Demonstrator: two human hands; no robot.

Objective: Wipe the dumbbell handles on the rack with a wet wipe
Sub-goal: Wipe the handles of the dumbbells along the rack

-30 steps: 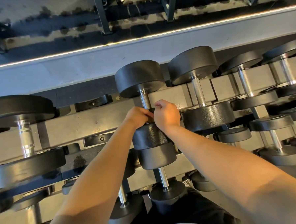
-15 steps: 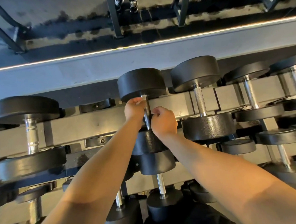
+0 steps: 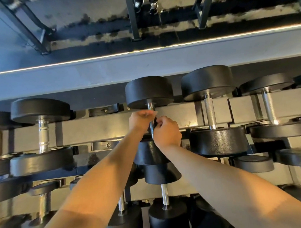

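Inspector A: Both hands are working on the middle dumbbell [image 3: 149, 96] of the top rack tier [image 3: 94, 129]. The left hand [image 3: 140, 120] is curling around the upper part of its steel handle [image 3: 150, 107], just under the far black head. A pale sliver is showing at those fingertips; I cannot tell whether it is the wet wipe.

Inspector B: And the right hand [image 3: 166, 130]?

Inspector A: It is clenching around the lower part of the same handle, knuckles toward the camera, with something dark bunching between its fingers and the bar. Both grips are closing on the handle; neither hand is lying slack.

Inspector B: Position of the dumbbell itself?

Inspector A: It is lying across the grey rails, far head against the back, near head partly hiding beneath the right wrist. A larger dumbbell with a knurled handle [image 3: 209, 112] is sitting just beside it on the right; a chrome-handled dumbbell [image 3: 43, 131] is resting well apart on the left.

Inspector B: Anything below?

Inspector A: Smaller dumbbells [image 3: 163, 188] are sitting on the lower tier, under the forearms. A mirror [image 3: 89, 30] is standing behind the rack.
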